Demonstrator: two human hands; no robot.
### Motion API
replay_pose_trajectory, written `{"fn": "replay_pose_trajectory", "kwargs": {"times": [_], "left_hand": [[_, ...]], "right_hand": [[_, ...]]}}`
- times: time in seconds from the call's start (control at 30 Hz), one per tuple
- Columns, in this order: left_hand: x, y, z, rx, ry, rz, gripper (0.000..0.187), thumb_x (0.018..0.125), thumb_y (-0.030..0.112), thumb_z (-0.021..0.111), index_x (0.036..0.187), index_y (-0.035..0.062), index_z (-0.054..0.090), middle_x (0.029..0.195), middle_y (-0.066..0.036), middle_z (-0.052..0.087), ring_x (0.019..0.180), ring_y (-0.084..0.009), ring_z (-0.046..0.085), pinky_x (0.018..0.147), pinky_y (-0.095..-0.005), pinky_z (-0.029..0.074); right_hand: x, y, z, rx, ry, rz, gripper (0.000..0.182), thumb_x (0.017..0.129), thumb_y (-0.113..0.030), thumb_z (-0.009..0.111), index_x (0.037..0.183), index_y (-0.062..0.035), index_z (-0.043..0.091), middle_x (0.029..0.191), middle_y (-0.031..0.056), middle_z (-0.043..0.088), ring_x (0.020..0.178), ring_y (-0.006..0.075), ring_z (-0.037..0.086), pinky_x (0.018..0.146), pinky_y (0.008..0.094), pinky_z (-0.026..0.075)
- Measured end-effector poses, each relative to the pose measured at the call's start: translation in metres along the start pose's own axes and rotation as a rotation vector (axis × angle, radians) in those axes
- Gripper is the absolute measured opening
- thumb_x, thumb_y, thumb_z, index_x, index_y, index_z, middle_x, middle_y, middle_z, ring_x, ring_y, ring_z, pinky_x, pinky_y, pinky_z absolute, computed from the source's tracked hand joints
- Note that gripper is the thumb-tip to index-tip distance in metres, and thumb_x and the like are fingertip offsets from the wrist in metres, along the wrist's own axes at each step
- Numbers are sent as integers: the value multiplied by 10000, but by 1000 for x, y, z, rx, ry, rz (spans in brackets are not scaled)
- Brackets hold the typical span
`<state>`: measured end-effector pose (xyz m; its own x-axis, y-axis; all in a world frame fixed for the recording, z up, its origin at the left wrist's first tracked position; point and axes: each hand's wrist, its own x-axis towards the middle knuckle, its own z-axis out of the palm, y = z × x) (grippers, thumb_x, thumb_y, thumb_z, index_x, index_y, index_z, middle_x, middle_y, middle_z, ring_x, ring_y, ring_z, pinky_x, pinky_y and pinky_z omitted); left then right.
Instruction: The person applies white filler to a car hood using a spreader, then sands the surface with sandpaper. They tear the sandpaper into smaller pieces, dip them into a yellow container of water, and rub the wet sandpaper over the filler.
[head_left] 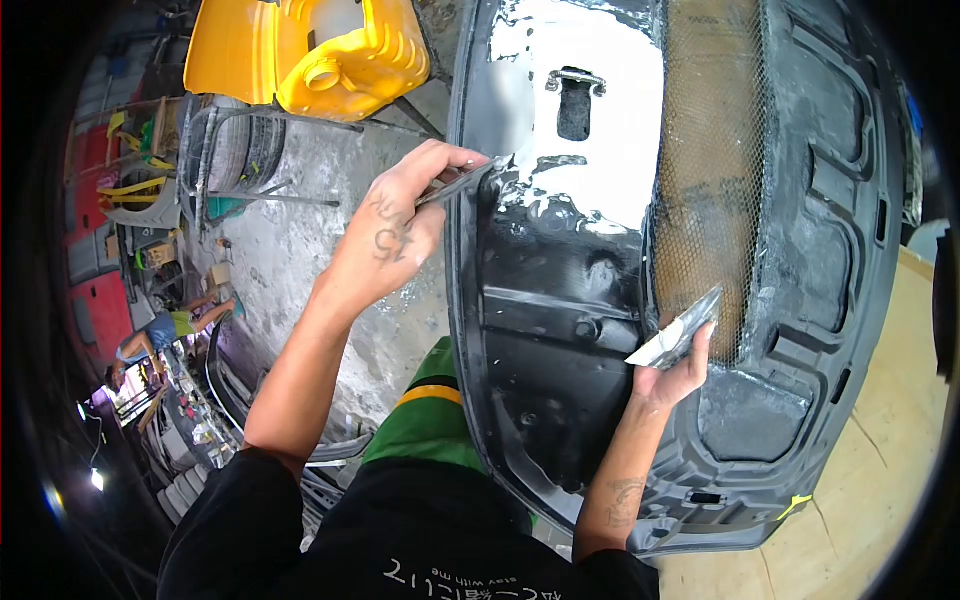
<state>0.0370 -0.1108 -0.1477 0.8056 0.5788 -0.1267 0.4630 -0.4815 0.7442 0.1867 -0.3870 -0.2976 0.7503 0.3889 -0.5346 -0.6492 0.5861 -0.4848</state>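
A large black moulded panel that looks like the underside of a car hood (560, 370) lies in front of me. Glossy white coating (620, 110) covers its upper middle, ragged at the lower edge. My left hand (395, 220) pinches a thin dark grey scraper (462, 184), whose tip touches or nearly touches the panel's left rim beside the coating. In my right hand (680, 375) is a flat metal spreader (680, 330) with a pale smear on it, held above the panel near the brown mesh strip (705, 240).
A metal latch loop (577, 80) stands over a slot in the white area. Upper left is a yellow plastic container (350, 75), with tyres (235, 145) below it. Another person (160, 335) is far left. Pale boards (860, 480) lie at right.
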Motion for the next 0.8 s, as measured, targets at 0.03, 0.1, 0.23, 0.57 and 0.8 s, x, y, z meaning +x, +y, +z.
{"fn": "replay_pose_trajectory", "kwargs": {"times": [0.03,0.1,0.23,0.57,0.8], "left_hand": [[0,-2,0,12,0,-2,578,678,-137,403,1209,-13,593,1076,-158,601,1036,-299,607,973,-345,454],[4,-6,2,20,1,-4,600,672,-126,386,1219,-5,602,1111,-144,607,1072,-270,598,1000,-337,440],[17,-7,23,288,-1,214,574,696,-130,465,1250,-15,561,1202,-165,577,1117,-339,552,1002,-407,436],[11,-27,80,813,-28,294,477,805,19,561,1281,23,535,1428,-152,469,1267,-373,447,1024,-531,364],[-11,-8,55,749,-141,318,346,807,38,572,1153,44,569,1309,-132,545,1222,-330,492,991,-475,388]], "right_hand": [[0,0,1,-7,13,0,226,1003,-198,579,1165,-46,624,999,95,707,850,209,690,759,338,566],[0,-2,-1,-6,-31,4,231,1013,-203,568,1149,-25,628,1001,99,715,854,198,692,798,343,566],[0,1,3,-5,-8,-22,236,1022,-205,556,1125,-10,637,974,105,729,809,191,705,768,329,590],[2,2,-4,13,27,-27,226,1019,-205,562,1119,-20,646,928,107,736,741,188,709,686,306,601],[0,-1,1,17,-79,-10,221,1016,-185,565,1122,-11,652,986,98,735,842,177,702,850,351,564]]}}
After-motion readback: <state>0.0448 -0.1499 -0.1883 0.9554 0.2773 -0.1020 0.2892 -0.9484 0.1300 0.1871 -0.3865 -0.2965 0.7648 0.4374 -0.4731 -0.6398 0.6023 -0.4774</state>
